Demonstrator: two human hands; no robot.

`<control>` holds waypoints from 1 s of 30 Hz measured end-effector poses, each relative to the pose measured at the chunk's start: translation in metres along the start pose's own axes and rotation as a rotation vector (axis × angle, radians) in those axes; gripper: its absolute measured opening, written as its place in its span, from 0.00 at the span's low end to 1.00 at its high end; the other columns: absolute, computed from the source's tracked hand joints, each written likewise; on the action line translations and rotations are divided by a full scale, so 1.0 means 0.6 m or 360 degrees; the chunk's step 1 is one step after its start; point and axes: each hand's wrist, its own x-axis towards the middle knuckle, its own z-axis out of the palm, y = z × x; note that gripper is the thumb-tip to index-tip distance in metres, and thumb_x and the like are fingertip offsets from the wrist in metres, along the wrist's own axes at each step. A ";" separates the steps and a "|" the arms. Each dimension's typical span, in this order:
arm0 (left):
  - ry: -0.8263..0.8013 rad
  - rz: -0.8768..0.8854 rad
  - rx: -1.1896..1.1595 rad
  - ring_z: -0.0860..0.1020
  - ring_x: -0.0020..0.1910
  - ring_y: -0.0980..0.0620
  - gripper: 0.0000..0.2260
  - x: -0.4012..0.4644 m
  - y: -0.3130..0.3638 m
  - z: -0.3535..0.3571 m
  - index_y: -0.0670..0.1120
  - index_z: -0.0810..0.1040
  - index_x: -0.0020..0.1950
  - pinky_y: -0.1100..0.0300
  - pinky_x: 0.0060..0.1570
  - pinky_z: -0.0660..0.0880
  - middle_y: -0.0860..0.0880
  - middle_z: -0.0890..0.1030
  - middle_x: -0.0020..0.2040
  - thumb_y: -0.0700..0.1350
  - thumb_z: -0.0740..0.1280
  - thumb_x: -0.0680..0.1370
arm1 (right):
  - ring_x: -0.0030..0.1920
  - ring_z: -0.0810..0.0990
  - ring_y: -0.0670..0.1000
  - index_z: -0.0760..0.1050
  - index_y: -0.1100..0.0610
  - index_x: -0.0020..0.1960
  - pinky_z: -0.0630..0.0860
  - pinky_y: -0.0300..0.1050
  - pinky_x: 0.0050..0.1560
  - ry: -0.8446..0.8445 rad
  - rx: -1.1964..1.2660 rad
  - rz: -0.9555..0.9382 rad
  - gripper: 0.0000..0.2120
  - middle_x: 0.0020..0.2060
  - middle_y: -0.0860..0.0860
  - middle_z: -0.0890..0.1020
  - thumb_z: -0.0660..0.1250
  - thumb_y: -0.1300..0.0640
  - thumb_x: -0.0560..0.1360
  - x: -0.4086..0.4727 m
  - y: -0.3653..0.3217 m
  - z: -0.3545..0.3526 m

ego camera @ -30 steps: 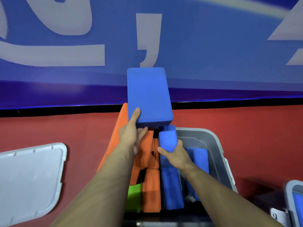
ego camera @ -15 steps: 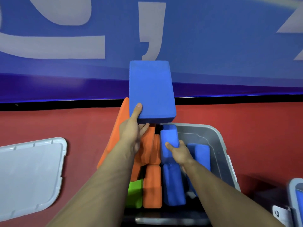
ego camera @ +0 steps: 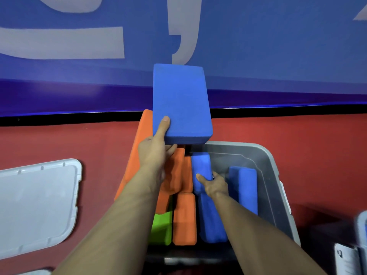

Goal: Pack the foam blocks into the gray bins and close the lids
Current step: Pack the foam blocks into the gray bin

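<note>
My left hand holds a large blue foam block by its near edge, thumb on top, raised above the far end of the gray bin. My right hand grips an upright blue block standing inside the bin. Other blocks fill the bin: several orange ones, a green one, a blue one lying near me and another blue one at the right. A tall orange block leans out over the bin's left side.
A gray lid lies on the red floor at the left. Part of a second bin shows at the right edge. A blue wall with pale lettering stands close behind the bin.
The raised blue block has dropped slightly in my left hand. My right hand has slid down the upright blue block inside the bin.
</note>
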 end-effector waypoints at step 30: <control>-0.0056 -0.0077 -0.0010 0.86 0.49 0.51 0.18 0.004 -0.001 -0.005 0.44 0.82 0.53 0.54 0.55 0.82 0.48 0.87 0.51 0.55 0.78 0.72 | 0.53 0.83 0.46 0.74 0.48 0.67 0.85 0.47 0.45 -0.0803 -0.0404 0.0125 0.42 0.56 0.44 0.83 0.81 0.32 0.59 -0.041 0.067 -0.060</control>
